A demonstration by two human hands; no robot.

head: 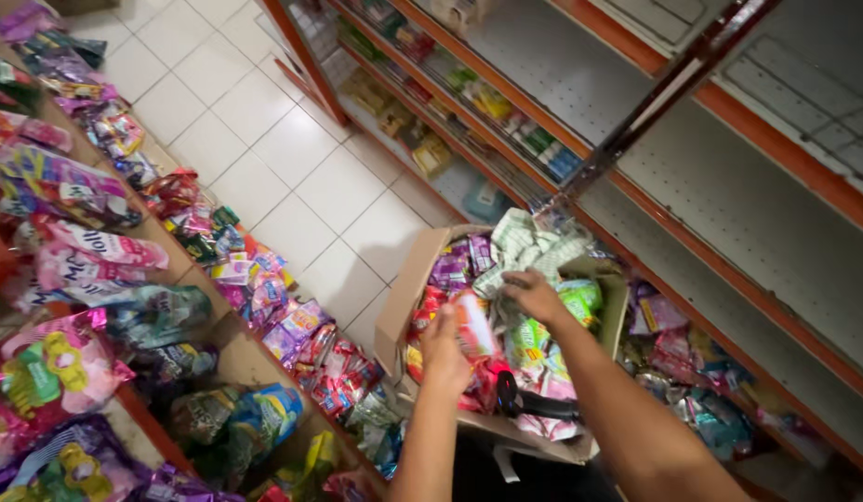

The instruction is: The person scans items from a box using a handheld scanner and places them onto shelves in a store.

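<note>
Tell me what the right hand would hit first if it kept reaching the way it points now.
Probably the crumpled pale green-and-white checked cloth lying in the open cardboard box; the right hand points up toward it, fingertips about at its lower edge. Depth is unclear.

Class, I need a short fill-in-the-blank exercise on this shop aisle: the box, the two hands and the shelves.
1. Both hands reach into an open ____ box full of packets.
2. The left hand holds a red and white ____.
3. The right hand touches a pale checked ____.
4. The upper shelves on the right are ____.

Missing words: cardboard; packet; cloth; empty
</note>
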